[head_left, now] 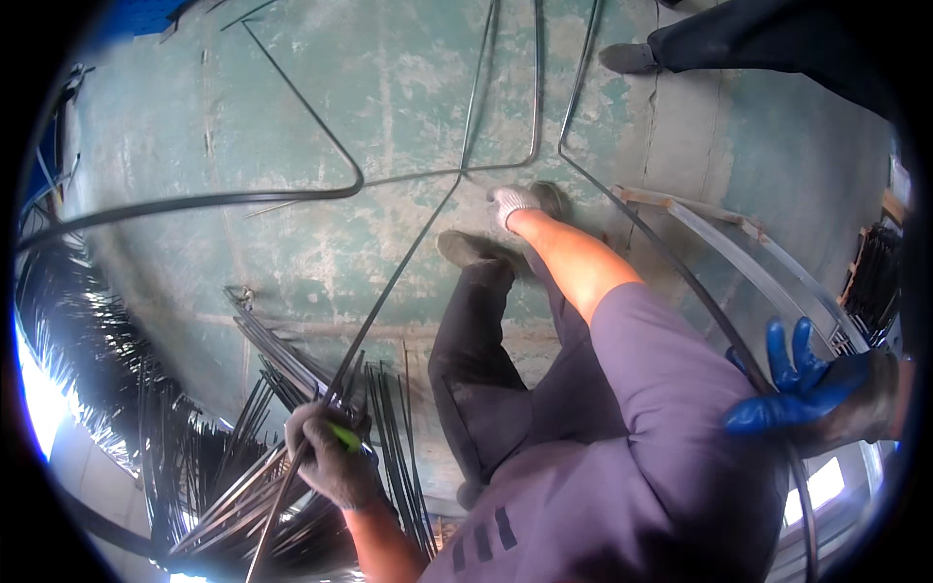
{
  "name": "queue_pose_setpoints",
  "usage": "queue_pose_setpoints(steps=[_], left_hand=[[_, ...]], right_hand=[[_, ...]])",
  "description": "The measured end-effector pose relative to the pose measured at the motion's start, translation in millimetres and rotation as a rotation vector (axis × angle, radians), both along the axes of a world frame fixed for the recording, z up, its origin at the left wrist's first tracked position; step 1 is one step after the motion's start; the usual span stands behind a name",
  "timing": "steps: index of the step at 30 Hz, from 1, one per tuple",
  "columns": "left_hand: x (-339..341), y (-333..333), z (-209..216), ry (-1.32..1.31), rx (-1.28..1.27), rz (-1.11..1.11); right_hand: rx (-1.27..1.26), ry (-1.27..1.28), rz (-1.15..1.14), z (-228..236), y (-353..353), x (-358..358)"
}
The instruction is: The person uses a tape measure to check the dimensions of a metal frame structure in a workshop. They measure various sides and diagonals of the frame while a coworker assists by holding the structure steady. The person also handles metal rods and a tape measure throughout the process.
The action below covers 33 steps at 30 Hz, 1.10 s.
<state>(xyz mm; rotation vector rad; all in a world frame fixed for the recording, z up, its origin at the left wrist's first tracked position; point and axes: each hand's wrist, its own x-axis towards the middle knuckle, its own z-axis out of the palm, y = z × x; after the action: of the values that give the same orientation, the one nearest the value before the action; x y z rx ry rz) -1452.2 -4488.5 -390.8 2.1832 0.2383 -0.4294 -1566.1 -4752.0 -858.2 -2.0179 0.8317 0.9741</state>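
Note:
My left hand, in a grey glove with a bright green patch showing, is wrapped round a long thin dark metal rod. From the lower left the rod slants up to a crossing of bent rods. My right hand, in a whitish knit glove, reaches forward just below that crossing, near a bent metal rod. Its fingers look curled; whether they grip anything is unclear. At the right, another person's blue-gloved hand is beside a long bent dark bar, its fingers spread.
Another bent dark bar crosses the left side. Bundles of thin metal strips lie at lower left, beside a dense dark stack. A pale metal frame rests at right. Another person's shoe stands on the worn green floor.

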Motion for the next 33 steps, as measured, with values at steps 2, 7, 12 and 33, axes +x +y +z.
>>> queue_pose_setpoints(steps=[2, 7, 12, 33], left_hand=[[4.3, 8.9, -15.8, -0.109, 0.060, -0.058], [23.7, 25.1, -29.3, -0.200, 0.082, -0.182], [20.5, -8.3, -21.0, -0.235, 0.266, -0.038], [2.7, -3.6, -13.3, 0.057, 0.076, 0.059]], right_hand=[[-0.037, 0.044, 0.033, -57.7, 0.2, -0.9], [-0.117, 0.011, 0.068, -125.6, 1.6, 13.1], [-0.293, -0.196, 0.228, -181.1, 13.0, 32.7], [-0.045, -0.169, 0.218, -46.7, -46.8, -26.1]])
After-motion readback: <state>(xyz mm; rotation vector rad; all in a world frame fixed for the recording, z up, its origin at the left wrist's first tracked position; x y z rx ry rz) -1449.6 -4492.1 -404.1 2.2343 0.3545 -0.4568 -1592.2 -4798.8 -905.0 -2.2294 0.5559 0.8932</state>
